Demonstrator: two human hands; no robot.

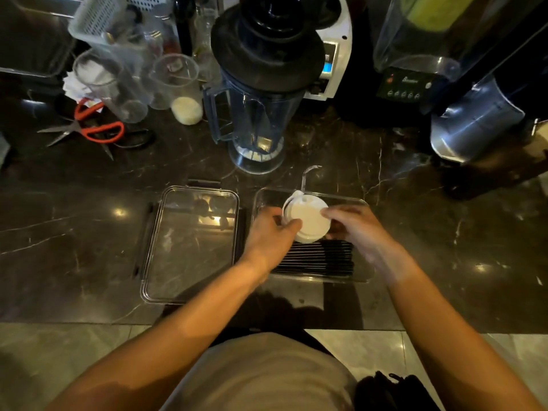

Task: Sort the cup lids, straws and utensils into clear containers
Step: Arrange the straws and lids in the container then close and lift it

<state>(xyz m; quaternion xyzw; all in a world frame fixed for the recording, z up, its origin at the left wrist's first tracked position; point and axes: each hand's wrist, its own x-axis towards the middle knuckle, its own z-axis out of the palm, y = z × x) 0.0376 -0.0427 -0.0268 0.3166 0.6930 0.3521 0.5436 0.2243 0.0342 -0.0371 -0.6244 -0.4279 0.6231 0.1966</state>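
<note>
Lying in right container: black straws, seemingly stacked lids.

Both bare forearms reach forward from the lower corners and converge toward the middle. The left hand is curled, thumb pointing right and pressed on top, fingers wrapped beneath. The right hand lies palm down, its fingers stretched leftward; whether they grip cannot be told.
</note>
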